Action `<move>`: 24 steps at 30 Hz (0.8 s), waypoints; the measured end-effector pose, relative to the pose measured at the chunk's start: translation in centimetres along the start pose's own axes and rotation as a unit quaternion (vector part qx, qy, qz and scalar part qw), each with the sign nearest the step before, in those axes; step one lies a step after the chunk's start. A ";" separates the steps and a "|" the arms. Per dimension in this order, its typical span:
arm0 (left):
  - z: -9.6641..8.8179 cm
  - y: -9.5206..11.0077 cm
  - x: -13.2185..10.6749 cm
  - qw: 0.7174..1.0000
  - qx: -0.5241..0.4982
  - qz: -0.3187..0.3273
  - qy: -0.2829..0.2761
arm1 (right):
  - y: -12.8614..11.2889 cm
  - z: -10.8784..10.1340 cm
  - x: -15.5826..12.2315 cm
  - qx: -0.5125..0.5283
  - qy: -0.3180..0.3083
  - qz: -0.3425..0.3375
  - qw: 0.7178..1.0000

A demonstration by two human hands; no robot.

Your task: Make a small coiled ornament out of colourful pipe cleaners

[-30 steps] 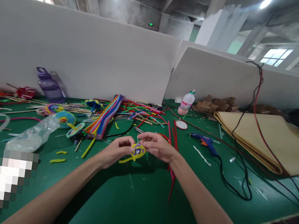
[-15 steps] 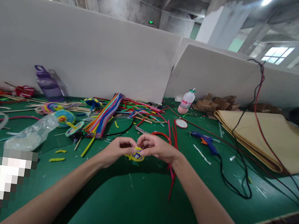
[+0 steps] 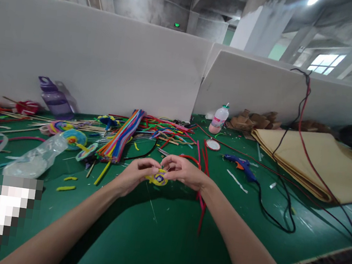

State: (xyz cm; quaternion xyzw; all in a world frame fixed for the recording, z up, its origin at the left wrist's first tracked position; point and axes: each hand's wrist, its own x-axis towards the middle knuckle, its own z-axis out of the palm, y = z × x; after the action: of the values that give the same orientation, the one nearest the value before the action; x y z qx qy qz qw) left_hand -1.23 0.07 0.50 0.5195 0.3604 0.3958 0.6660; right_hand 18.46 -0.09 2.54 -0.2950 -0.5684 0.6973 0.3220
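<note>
We are holding a small yellow and purple coil (image 3: pixel 159 177) between both hands, just above the green surface (image 3: pixel 155 237) near its middle. Our left hand (image 3: pixel 134 176) is closing its fingertips on the coil's left edge, and our right hand (image 3: pixel 182 172) is pinching it from above and from the right; both are curled tight around it, with no fingers spread. To do this well, we judge that we should be keeping the spiral flat, pressing each turn snug against the last so the fuzzy wire does not spring loose, and letting one hand steady the disc while the other guides the strand. The coil looks soft, fuzzy and round. Just beyond on the left, a long bundle of multicoloured pipe cleaners (image 3: pixel 122 136) is lying straight, with finished spiral discs (image 3: pixel 74 138) further left. To the right, a blue glue gun (image 3: pixel 240 163) is resting with its black cord, and smooth tan sheets (image 3: pixel 318 161) are stacked far right.
</note>
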 end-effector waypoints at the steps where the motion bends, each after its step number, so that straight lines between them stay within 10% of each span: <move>1: 0.0 -0.1 0.1 1.000 -0.028 -0.005 0.002 | 0.0 -0.1 0.1 0.012 0.014 -0.004 1.000; 8: -0.3 -0.8 0.6 0.985 -0.172 -0.019 0.020 | 0.6 -0.5 0.9 0.094 0.083 -0.077 0.989; 24: 0.8 -0.5 0.3 0.993 -0.080 0.040 0.071 | 2.0 -0.6 1.4 0.098 0.079 -0.018 0.992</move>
State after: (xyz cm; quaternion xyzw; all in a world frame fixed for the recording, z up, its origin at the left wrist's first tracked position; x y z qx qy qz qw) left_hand -0.32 -0.08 0.18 0.4489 0.3531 0.4856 0.6619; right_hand 17.84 1.07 0.44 -0.3056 -0.4750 0.7183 0.4062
